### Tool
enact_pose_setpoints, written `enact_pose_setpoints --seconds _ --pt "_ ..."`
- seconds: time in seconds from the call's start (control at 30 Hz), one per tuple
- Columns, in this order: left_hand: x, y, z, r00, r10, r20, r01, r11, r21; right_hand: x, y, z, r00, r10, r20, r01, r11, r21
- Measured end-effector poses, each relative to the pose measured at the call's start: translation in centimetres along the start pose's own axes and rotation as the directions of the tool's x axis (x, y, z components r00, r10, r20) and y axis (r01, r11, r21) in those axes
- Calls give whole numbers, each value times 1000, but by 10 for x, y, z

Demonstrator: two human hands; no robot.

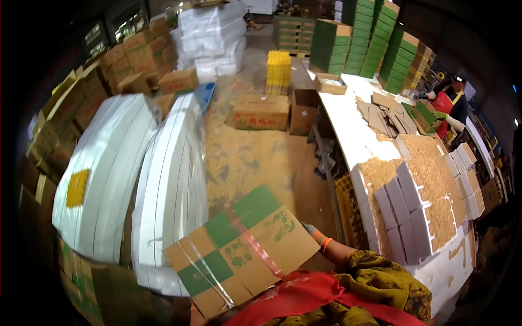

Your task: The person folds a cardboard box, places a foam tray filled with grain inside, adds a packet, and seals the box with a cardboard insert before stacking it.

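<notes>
Near centre: taped brown-and-green carton (242,250), tilted. Left: white flat bundles (103,174), one with a yellow label (77,187); brown cartons (60,125) behind. Far centre: yellow stack (278,72), brown box (261,112). Far right: green-and-tan box stacks (370,41). Right table: small white boxes (402,217).

This is a packing warehouse, no doubt about it. Brown cartons (136,51) are stacked along the far left wall, and green boxes (375,38) stand in tall piles at the far right. Bundles of white flat sheets (136,179) lean on the near left. Sawdust (244,157) is strewn over the floor, and it also lies on the long white tabletop (348,125) on the right, among rows of small white boxes (405,217). A co-worker in a red apron (448,103) packs at the far end.
</notes>
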State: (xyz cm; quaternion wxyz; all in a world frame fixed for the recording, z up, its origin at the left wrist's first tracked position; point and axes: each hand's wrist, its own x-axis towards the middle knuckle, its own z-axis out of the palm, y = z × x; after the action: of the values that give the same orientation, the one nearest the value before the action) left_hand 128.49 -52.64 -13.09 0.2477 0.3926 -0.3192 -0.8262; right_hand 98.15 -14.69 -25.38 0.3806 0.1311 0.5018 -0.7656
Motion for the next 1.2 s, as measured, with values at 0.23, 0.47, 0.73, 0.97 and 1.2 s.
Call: enact_pose_setpoints --seconds 0.23,0.47,0.73,0.97,1.2 --pt "118 -59 241 939 -165 301 149 986 77 106 -205 -113 847 -527 63 495 740 -456" --pt "250 -120 449 810 -293 508 238 956 172 72 -374 -102 916 -313 -252 357 921 153" --pt "325 -230 669 618 -513 596 364 858 361 117 -464 -252 699 -460 -547 590 803 80" --pt "343 -341 775 551 -639 537 439 769 464 185 -538 -427 697 -412 -587 671 664 330" --pt "312 -425 798 459 -762 456 536 647 542 192 -588 -506 303 -255 -918 826 551 120"
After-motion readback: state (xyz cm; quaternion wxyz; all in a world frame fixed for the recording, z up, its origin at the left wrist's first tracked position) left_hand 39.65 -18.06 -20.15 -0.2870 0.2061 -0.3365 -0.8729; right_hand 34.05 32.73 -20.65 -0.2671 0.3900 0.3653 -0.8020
